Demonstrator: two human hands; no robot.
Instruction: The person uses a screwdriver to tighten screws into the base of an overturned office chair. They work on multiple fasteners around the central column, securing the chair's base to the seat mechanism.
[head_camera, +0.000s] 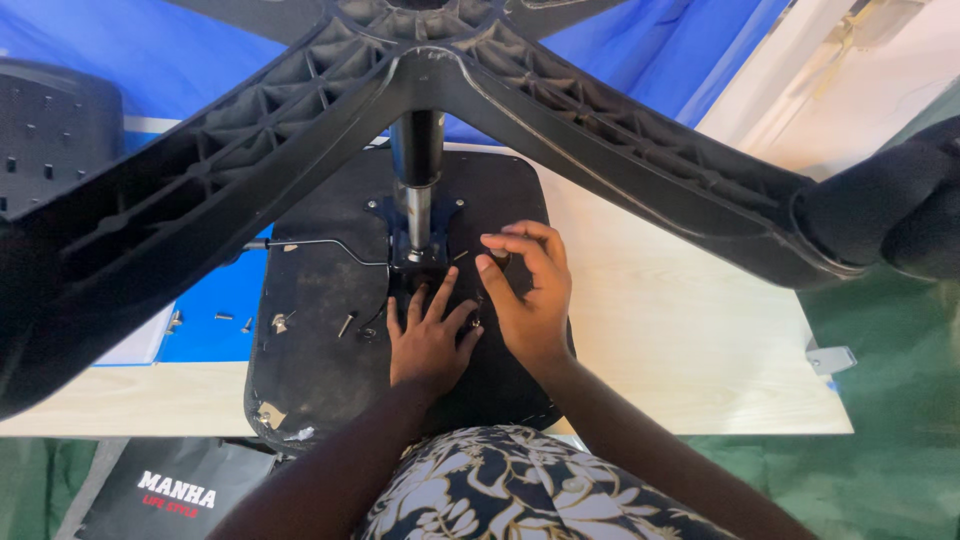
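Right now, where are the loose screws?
In the head view, the loose screws lie on the upturned seat underside, left of the left hand and the gas cylinder.

Black seat underside (320, 340), blue sheet (120, 45)

both forearms were bare from the lower edge of the frame up to the wrists, with no sleeve over them. the left hand (428, 340) and the right hand (530, 290), near the middle of the frame, were bare as well, without gloves, and no ring or watch could be made out. at the bottom centre of the frame the person wore a dark garment (520, 490) printed with large pale leaves and flowers.
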